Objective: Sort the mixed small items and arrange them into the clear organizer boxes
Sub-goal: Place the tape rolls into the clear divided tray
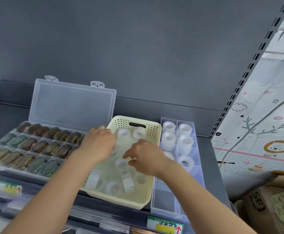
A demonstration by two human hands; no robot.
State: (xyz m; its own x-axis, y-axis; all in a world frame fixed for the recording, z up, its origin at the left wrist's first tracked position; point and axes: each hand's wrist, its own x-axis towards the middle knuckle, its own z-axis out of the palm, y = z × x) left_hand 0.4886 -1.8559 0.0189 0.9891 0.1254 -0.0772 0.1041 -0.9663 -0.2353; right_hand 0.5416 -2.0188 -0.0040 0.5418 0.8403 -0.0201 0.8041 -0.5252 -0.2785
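Step in hand, as I judge it: picking clear tape rolls out of the cream basket (pixel 154 132) for the narrow divided organizer (pixel 164 198). Both grips are down inside the basket. Left grip (pixel 99 142): fingers hidden behind the hand and blurred, cannot tell if it holds a roll. Right grip (pixel 146 156): fingers loosely curled, reaching leftward just over a tape roll (pixel 121 164) below-left of it; cannot tell whether it pinches anything. To do it well, take one roll by its outer wall, lift it clear of the basket rim, carry it rightward past the right grip and set it hole-up in a vacant cell — the ones nearest the wrist look free.

Containers, big to small. Left of the left grip is the lidded organizer box (pixel 70 102), lid up, its cells packed with brown and green oval items (pixel 36 146), too blurred to name. Under both grips, the basket holds loose clear rolls plus a patterned strip (pixel 128 182). Right of the right grip, the divided organizer holds six stored rolls (pixel 169 127) — one per far cell.
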